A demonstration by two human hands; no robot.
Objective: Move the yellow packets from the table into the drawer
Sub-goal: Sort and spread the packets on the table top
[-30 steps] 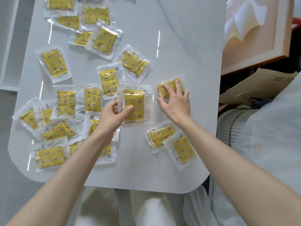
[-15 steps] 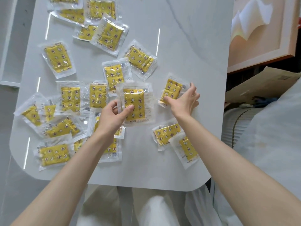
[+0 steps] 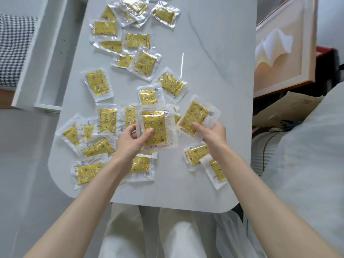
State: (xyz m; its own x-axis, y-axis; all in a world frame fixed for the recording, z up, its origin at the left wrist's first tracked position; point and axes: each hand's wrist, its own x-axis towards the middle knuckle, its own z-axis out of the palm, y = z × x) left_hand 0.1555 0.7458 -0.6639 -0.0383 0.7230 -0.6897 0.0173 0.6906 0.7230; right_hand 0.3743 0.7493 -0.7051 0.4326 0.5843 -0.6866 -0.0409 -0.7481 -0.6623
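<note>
Head view.

Table [image 3: 214, 53]: pale marbled top, scattered with yellow packets in clear wrappers.

Loose packets [image 3: 97, 84]: about twenty, lying flat, several overlapping, mostly on the left half and far end.

Left hand [image 3: 130, 140]: thumb pressed on the face of a large packet [image 3: 155, 127], fingers behind it; packet appears lifted off the table.

Right hand [image 3: 212, 133]: fingers closed round the lower edge of a second packet [image 3: 195, 116], tilted, raised clear.

Drawer [image 3: 50, 58]: white, pulled open, beyond the table's left edge; what shows of its inside is bare.

Step in hand: gathering, one packet per hand. Next move, as judged: carry both leftward and drop them in the drawer without brushing the loose ones off.
</note>
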